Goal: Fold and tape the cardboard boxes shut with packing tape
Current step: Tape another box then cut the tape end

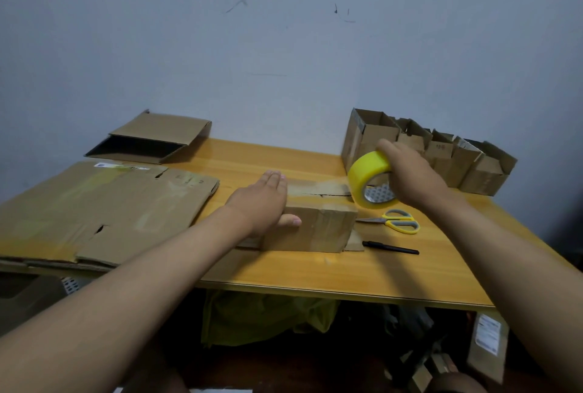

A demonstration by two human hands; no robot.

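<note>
Two bare forearms, no sleeves, hands (262,200) ungloved, short nails

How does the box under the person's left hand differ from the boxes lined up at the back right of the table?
The box under the left hand has its flaps folded shut, with tape stretched across its top; the row of boxes stands with flaps up and tops open. The first is held alone at mid-table; the row stands untouched by the wall. All are brown cardboard.

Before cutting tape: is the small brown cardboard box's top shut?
Shut: small brown cardboard box top flaps lie flat, seam visible, left hand pressing them.
</note>
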